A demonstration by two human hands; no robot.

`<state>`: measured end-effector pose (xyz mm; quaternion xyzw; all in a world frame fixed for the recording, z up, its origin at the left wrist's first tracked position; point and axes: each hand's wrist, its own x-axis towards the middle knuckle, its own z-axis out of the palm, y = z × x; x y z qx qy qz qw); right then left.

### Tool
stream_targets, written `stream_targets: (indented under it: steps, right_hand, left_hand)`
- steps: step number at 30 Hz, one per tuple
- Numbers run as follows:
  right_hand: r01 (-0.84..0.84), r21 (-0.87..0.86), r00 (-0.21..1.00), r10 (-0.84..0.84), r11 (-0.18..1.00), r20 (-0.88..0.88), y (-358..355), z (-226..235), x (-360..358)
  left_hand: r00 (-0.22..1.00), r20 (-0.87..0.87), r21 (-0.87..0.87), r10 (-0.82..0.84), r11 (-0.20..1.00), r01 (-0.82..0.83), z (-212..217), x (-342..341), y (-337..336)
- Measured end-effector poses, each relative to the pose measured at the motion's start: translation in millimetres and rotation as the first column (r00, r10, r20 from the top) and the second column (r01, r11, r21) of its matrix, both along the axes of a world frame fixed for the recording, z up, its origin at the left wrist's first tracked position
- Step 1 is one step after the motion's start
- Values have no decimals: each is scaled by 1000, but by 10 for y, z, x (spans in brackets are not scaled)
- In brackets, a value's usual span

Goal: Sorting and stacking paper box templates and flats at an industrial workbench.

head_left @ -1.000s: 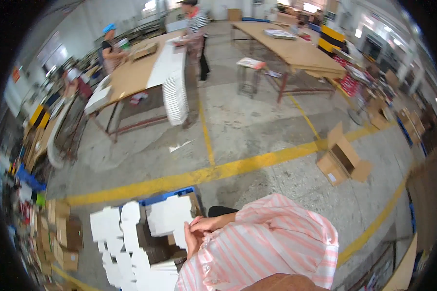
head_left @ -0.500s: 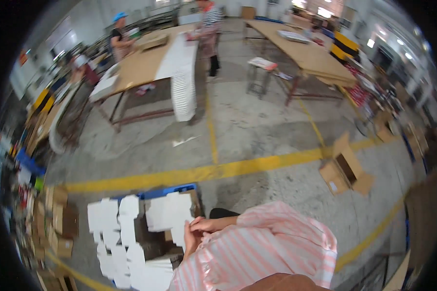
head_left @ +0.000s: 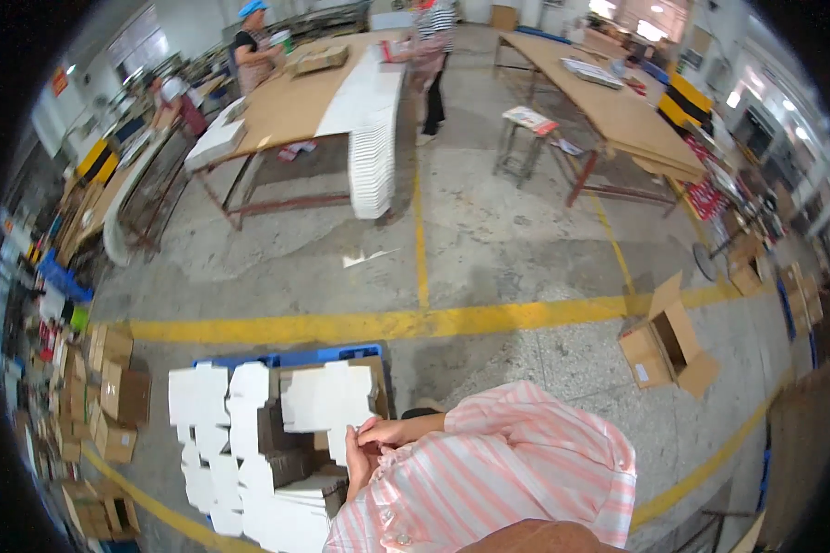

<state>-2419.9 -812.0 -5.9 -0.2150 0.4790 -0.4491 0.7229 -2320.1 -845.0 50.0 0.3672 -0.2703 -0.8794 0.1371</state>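
Note:
My right hand (head_left: 385, 431) and my left hand (head_left: 357, 453) are together in front of my body, fingers curled and touching each other. Whatever they may hold between them is hidden or too small to make out. Just left of them lie stacks of flat white die-cut cardboard blanks (head_left: 330, 396) with notched edges. More white blanks (head_left: 200, 398) are piled at the far left of the same group, and others (head_left: 281, 516) are nearest to my left forearm. The stacks rest on a blue pallet (head_left: 349, 352), whose far edge shows.
An open brown carton (head_left: 662, 348) stands on the floor to the right. Several brown cartons (head_left: 124, 394) are piled at left. Ahead, a long table (head_left: 281, 111) carries overlapping white sheets (head_left: 372, 175), with people working around it. Another table (head_left: 609, 106) and a stool (head_left: 526, 124) stand at far right.
The view has shifted slightly, so the tables and floor lines sit differently in the picture. My hands stay together beside the white blanks, with little visible movement.

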Motion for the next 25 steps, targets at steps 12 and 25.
stream_targets:
  steps: [12, 25]
  right_hand:
    - [-388, 166, 890, 322, 907, 323, -592, 107, -583]
    - [-776, 444, 565, 806, 448, 176, -720, -300, 88]
  left_hand:
    - [932, -34, 160, 361, 923, -351, -106, -369, -339]
    - [594, 205, 277, 778, 536, -798, -775, 170, 224]
